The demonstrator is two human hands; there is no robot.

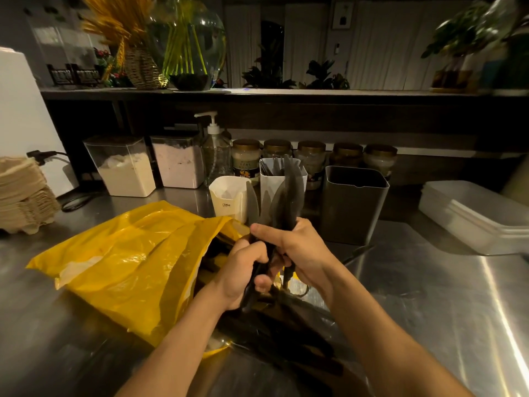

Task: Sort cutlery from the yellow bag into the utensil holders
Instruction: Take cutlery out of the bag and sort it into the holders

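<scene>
The yellow bag [123,265] lies open on the steel counter, its mouth toward the middle. Both hands hold one upright bunch of black plastic cutlery [282,196], mostly knives, just right of the bag's mouth. My left hand [243,270] grips the handles low down. My right hand [289,245] wraps the bunch higher up. More black cutlery [274,330] lies loose on the counter below my wrists. Behind stand three holders: a small white one [229,196], a taller white one [270,181] with cutlery in it, and a grey one [353,204].
Two clear canisters of powder [123,167], a pump bottle [213,150] and several jars [312,156] line the back. Stacked paper trays [23,193] sit at far left, white lidded tubs [472,216] at right. A dark shelf with plants runs overhead.
</scene>
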